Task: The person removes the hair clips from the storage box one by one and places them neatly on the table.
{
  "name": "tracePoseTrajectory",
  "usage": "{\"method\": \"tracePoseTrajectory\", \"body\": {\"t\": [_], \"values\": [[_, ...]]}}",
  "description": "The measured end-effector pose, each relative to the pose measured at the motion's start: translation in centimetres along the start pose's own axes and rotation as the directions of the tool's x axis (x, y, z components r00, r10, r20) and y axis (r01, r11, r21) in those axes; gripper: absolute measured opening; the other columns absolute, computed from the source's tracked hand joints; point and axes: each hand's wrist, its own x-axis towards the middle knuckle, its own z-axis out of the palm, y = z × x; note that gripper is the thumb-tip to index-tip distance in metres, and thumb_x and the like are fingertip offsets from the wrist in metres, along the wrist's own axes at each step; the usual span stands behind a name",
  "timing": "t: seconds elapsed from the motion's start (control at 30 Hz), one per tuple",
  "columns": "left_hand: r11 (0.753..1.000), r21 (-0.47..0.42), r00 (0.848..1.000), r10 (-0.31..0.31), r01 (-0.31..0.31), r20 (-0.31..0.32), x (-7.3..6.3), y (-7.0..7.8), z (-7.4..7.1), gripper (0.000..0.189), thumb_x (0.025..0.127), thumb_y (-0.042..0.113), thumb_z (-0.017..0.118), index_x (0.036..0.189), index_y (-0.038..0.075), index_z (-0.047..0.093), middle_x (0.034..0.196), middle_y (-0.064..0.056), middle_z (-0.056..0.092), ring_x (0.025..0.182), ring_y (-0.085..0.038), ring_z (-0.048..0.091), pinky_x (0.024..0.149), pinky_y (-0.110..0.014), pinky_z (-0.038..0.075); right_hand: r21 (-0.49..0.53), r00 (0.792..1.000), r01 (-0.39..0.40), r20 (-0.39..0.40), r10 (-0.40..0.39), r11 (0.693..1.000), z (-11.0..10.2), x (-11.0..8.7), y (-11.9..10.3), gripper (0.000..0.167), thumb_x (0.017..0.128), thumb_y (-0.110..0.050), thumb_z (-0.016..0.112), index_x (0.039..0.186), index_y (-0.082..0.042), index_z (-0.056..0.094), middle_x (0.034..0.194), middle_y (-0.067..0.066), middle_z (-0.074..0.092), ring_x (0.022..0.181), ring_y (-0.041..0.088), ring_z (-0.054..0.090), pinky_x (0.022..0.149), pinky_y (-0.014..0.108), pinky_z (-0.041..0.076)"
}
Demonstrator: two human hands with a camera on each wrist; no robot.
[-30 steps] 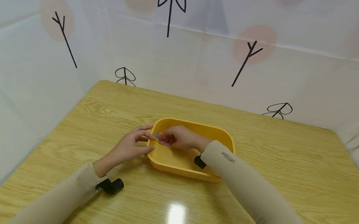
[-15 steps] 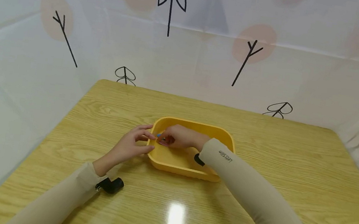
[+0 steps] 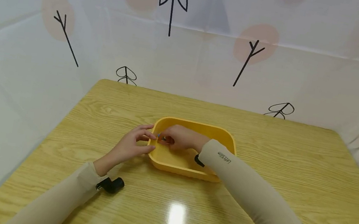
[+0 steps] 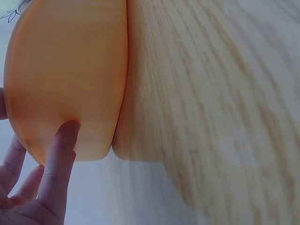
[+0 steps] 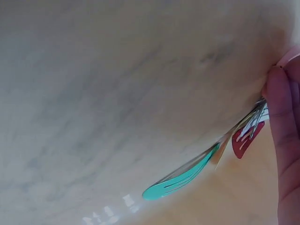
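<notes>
A yellow plastic bin [image 3: 188, 172] stands on the wooden table. My left hand [image 3: 128, 147] rests at its left end with fingers spread; in the left wrist view a fingertip touches the bin's outer wall [image 4: 65, 70]. My right hand [image 3: 180, 137] reaches into the bin at the left end. In the right wrist view its fingers [image 5: 281, 103] pinch a pink hair clip [image 5: 289, 55], mostly hidden by them. Below the fingertips lie a teal hair clip [image 5: 180, 183] and a red hair clip [image 5: 246, 140] with slots, among other thin clips. A bit of blue [image 3: 159, 135] shows beside the fingers.
The wooden table [image 3: 125, 104] extends around the bin. Behind and beside it hangs a white cloth [image 3: 200, 65] with plant drawings. A black wrist camera [image 3: 112, 185] sits on the left sleeve, close over the table.
My right hand has shifted slightly within the bin's left end, and the pink that showed under its fingers is now less visible from the head. My left hand stays in place.
</notes>
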Motion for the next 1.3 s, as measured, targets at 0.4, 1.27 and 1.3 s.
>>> {"method": "tracePoseTrajectory", "body": {"t": [0.4,1.27,1.3], "values": [[1.000,0.002,1.000,-0.005,0.005,-0.011,1.1,-3.5,0.2,0.026,0.083,0.004,0.069,0.106,-0.006,0.062,0.142,-0.016,0.036,0.111,-0.039,0.051,0.091,-0.047,0.047,0.122,0.994,-0.045,-0.093,0.056,0.992,-0.6,-1.0,0.0,0.025,0.083,0.004,0.061,0.107,-0.002,0.067,0.080,0.004,0.062,0.065,0.009,0.050,0.060,0.020,0.045],[1.000,-0.004,1.000,-0.029,0.029,-0.011,0.8,-3.6,0.1,0.028,0.084,0.011,0.070,0.106,-0.004,0.062,0.142,-0.013,0.036,0.111,-0.037,0.052,0.088,-0.042,0.050,0.336,0.890,-0.122,-0.380,0.253,0.934,-3.0,-2.9,-2.8,0.033,0.083,0.004,0.063,0.116,0.000,0.061,0.084,0.008,0.062,0.071,0.014,0.059,0.067,0.024,0.053],[1.000,-0.006,0.999,-0.030,0.030,-0.012,0.9,-3.6,0.1,0.028,0.084,0.012,0.070,0.106,-0.004,0.062,0.142,-0.013,0.036,0.110,-0.037,0.052,0.088,-0.042,0.050,0.349,0.883,-0.127,-0.387,0.266,0.929,-3.1,-2.9,-2.9,0.034,0.083,0.003,0.064,0.117,0.000,0.061,0.084,0.007,0.062,0.070,0.014,0.059,0.065,0.025,0.053]]}}
